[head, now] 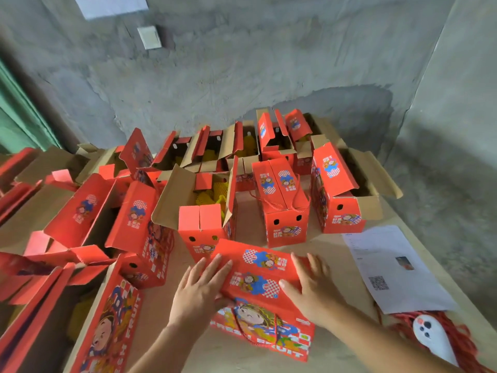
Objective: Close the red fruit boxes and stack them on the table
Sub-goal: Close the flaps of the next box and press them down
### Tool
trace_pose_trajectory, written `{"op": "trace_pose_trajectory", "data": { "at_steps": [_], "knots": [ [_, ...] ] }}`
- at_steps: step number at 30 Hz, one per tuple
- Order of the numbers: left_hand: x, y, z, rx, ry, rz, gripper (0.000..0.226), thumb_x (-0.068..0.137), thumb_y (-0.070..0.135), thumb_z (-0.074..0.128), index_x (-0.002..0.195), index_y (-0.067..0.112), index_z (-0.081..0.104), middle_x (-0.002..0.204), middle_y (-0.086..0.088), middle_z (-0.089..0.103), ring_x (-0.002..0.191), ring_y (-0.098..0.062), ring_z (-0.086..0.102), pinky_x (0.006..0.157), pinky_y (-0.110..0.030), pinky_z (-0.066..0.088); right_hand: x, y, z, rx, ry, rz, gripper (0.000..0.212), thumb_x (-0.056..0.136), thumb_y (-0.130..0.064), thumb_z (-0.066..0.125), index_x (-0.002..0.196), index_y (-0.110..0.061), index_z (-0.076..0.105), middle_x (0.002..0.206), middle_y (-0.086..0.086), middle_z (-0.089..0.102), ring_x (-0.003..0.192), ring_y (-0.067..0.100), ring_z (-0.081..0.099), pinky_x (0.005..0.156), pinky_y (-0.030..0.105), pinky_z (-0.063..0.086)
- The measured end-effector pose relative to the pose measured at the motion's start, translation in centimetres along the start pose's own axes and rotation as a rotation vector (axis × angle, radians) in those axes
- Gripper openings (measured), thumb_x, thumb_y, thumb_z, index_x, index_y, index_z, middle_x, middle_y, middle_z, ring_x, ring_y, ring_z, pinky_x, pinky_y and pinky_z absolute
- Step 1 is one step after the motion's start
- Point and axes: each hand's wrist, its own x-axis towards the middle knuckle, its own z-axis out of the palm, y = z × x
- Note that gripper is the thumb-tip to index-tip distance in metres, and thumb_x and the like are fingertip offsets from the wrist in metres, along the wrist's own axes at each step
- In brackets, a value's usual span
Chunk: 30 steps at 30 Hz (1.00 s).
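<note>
Nearest red box point(265, 281) stands closed, tilted, cartoon print on its flaps; behind it one closed box point(282, 203) upright among many open boxes point(204, 211) with flaps raised

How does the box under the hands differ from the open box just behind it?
The front box has its top flaps folded flat, with left hand and right hand pressing on them; the box behind has flaps standing open, yellow netting visible inside. Both are red with the same cartoon print.

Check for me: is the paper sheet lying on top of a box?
No, the paper sheet lies flat on the table, right of the boxes.
</note>
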Motion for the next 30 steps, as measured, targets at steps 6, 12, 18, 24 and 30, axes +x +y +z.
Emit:
{"op": "trace_pose_trajectory", "data": {
  "at_steps": [6,12,18,24,30],
  "knots": [
    [-3.6,3.7,4.5,-0.893,0.000,-0.912,0.113,0.086,0.045,0.081,0.166,0.025,0.002,0.166,-0.024,0.015,0.147,-0.045,0.031,0.120,-0.050,0.028,-0.5,-2.2,1.0,-0.102,0.265,0.100,0.105,0.076,-0.093,0.036,0.153,-0.023,0.043,0.130,0.003,0.054,0.118,0.030,0.050,0.097,0.043,0.045],
    [-2.9,11.0,4.0,-1.856,-0.447,-1.000,0.088,0.070,0.092,0.045,0.118,0.022,0.067,0.102,-0.011,0.079,0.099,-0.040,0.066,0.083,-0.041,0.046,1.8,-2.0,-2.0,-0.071,-0.012,0.196,0.107,0.052,-0.106,0.043,0.113,-0.022,0.069,0.120,0.002,0.057,0.118,0.026,0.054,0.089,0.038,0.047],
    [0.9,11.1,3.8,-1.667,-0.067,-0.480,0.059,0.094,0.030,0.075,0.147,0.023,0.050,0.125,-0.004,0.075,0.116,-0.027,0.071,0.103,-0.053,0.055,-0.3,0.3,1.4,0.523,-0.020,0.246,0.075,0.056,-0.098,0.053,0.105,-0.045,0.076,0.091,-0.013,0.077,0.092,0.011,0.073,0.085,0.031,0.058],
    [3.6,11.7,2.8,-1.254,0.079,-0.506,0.062,0.087,0.058,0.065,0.143,0.039,0.047,0.122,0.011,0.072,0.107,-0.024,0.072,0.097,-0.049,0.056,0.8,0.1,2.2,0.990,0.050,0.173,0.077,0.074,-0.062,0.078,0.141,-0.034,0.054,0.117,-0.017,0.074,0.108,0.004,0.070,0.101,0.042,0.055],
    [4.9,10.5,2.9,-1.072,0.226,-0.494,0.055,0.098,0.047,0.064,0.146,0.038,0.040,0.134,0.013,0.065,0.114,-0.019,0.067,0.098,-0.047,0.054,2.5,-1.6,2.5,0.988,0.063,0.108,0.079,0.083,-0.064,0.073,0.150,-0.036,0.042,0.127,-0.015,0.070,0.116,0.011,0.068,0.103,0.044,0.053]
  ]
}}
